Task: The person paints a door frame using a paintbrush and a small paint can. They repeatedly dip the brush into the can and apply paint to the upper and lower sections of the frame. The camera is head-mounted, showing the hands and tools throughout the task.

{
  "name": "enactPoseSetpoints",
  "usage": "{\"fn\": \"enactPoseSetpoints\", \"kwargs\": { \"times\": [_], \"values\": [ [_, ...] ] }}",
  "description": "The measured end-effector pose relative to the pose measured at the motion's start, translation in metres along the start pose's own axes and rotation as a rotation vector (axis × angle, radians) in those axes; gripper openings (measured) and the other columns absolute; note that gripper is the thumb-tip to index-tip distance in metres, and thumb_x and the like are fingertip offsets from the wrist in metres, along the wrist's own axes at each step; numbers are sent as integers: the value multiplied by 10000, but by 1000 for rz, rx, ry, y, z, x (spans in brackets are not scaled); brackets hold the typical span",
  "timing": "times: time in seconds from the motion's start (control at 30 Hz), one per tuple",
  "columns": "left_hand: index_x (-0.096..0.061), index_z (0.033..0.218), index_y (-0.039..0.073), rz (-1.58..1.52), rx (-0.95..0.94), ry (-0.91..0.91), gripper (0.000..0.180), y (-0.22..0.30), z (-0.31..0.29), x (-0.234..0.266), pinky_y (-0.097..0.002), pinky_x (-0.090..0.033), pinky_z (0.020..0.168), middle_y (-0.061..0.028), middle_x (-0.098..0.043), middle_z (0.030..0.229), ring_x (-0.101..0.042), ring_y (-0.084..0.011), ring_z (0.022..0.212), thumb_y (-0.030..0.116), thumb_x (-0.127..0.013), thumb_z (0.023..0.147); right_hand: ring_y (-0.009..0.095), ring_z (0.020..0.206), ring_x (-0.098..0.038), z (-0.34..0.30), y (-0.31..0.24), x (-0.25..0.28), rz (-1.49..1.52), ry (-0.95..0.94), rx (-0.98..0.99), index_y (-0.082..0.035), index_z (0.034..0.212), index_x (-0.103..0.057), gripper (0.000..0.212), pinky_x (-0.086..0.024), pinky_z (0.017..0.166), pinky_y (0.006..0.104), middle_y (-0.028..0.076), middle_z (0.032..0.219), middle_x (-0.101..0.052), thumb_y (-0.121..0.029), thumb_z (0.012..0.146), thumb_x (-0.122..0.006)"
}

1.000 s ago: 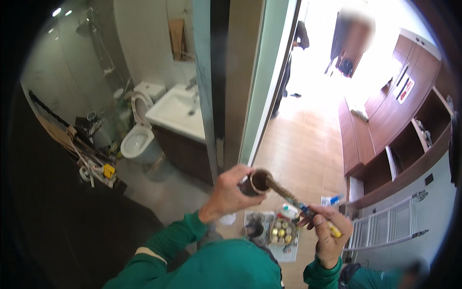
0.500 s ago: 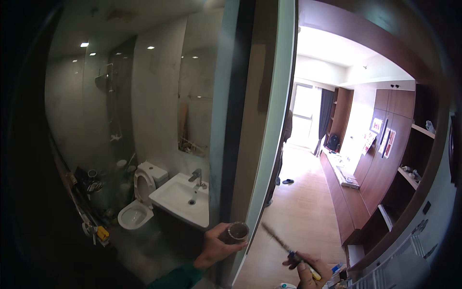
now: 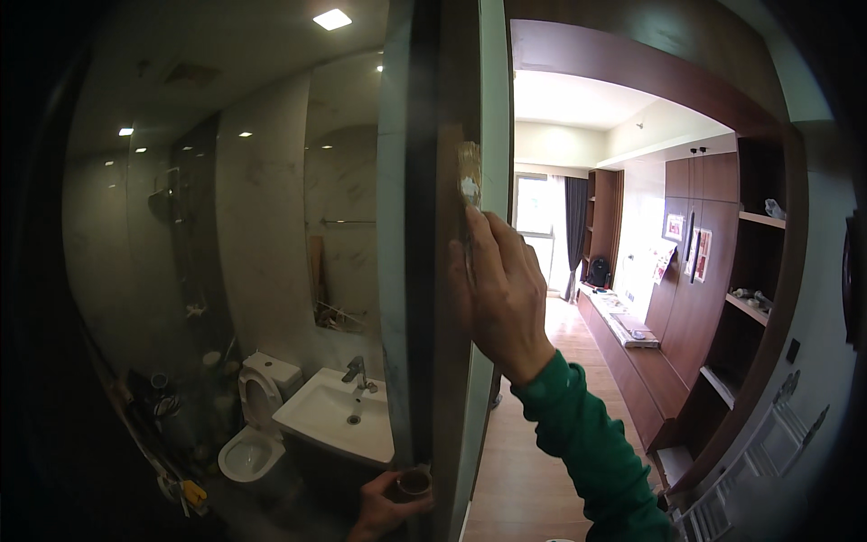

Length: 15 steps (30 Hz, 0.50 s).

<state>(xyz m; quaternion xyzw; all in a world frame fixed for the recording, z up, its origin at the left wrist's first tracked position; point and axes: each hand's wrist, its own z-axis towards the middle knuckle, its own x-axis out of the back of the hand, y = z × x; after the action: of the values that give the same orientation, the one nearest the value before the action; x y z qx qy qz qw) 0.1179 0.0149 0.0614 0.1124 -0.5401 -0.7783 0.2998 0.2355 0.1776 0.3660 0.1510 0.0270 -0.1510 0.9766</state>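
Note:
My right hand (image 3: pixel 506 287) is raised high at the door frame (image 3: pixel 456 361), closed around the handle of a paintbrush (image 3: pixel 470 176). The brush stands upright with its bristles pointing up, against or very close to the frame's brown face; its handle is mostly hidden by my fingers. Low down beside the frame, my left hand (image 3: pixel 379 506) grips a small round cup (image 3: pixel 414 483) with a dark inside. What the cup contains is too dark to make out. A green sleeve covers my right forearm.
Left of the frame is a dim bathroom with a white sink (image 3: pixel 339 411), a toilet (image 3: pixel 253 452) and a mirror (image 3: pixel 343 199). To the right, a bright room has wood cabinets (image 3: pixel 700 271), open shelves (image 3: pixel 754 307) and a ladder (image 3: pixel 759 461) by the wall.
My right hand has lifted the paintbrush from low on the right up to the door frame. My left hand with the cup sits lower in view. The view has tilted up.

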Motion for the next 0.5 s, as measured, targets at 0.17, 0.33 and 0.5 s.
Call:
{"fn": "enactPoseSetpoints", "kwargs": {
  "times": [0.17,0.33,0.5],
  "values": [
    [-733,1122,1,42,21,19,489,-7,-4,23,-302,-570,926,-74,-769,1044,-722,-142,987,153,-942,707,379,949,-689,14,11,-20,-60,20,-21,71,1285,-617,409,-558,829,428,251,1119,-677,-57,905,-698],
    [-732,1109,-5,52,19,29,480,-9,-6,34,-302,-574,909,-73,-765,1017,-720,-144,975,132,-935,696,380,919,-688,17,18,-29,-77,17,-37,70,1269,-632,380,-560,828,441,247,1091,-682,-69,918,-675],
    [-723,1128,-12,42,17,12,507,-10,-9,36,-308,-574,913,-90,-764,1047,-720,-154,981,153,-934,698,373,915,-689,6,0,-16,-70,-69,-78,58,1289,-622,387,-557,820,440,232,1080,-680,-65,924,-666]
  ]
}}
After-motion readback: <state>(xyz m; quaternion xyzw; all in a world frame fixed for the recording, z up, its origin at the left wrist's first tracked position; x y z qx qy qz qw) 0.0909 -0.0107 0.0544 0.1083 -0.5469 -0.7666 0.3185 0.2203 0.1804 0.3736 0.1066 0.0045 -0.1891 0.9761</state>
